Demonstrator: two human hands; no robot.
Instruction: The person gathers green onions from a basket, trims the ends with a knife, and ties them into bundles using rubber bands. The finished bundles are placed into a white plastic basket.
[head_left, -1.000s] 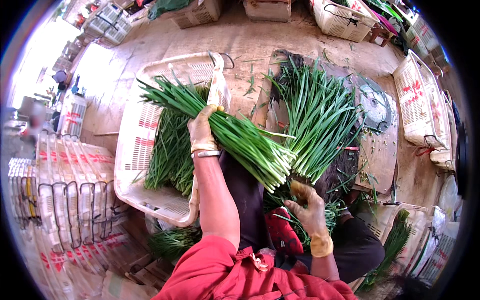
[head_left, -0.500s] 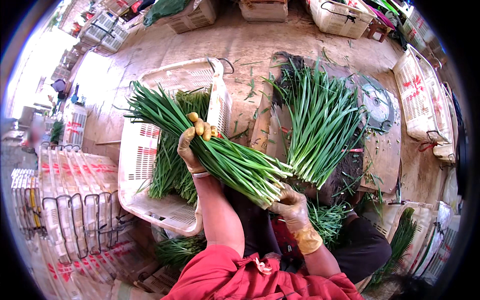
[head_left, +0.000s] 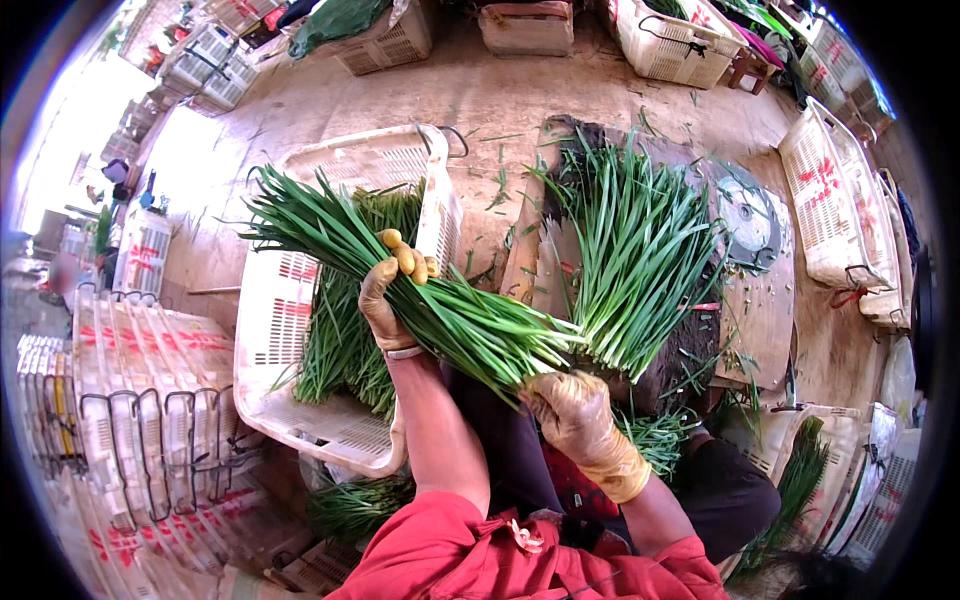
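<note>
A long bunch of green garlic chives [head_left: 470,318] lies slantwise across my front, leaf tips at the upper left and pale stem ends at the lower right. My left hand [head_left: 395,285], in a yellowish glove, wraps round its middle. At the stem ends my right hand [head_left: 575,410], gloved too, has its fingers closed on a few of the lower stems; its back partly hides them. A large pile of loose garlic chives [head_left: 640,260] is spread on a dark mat to the right. Under the held bunch, more chives [head_left: 345,340] fill part of a white plastic crate [head_left: 262,330].
Cardboard [head_left: 765,330] with a round, pale disc-like thing [head_left: 748,220] lies right of the pile. White crates [head_left: 840,195] stand at the far right, and stacked crates [head_left: 150,350] at the left. Leaf scraps litter the floor [head_left: 480,110]. More greens [head_left: 655,440] lie near my knee.
My right hand has moved a little up and left along the lower edge of the stem ends, its back now turned up. My left hand keeps its hold on the bunch.
</note>
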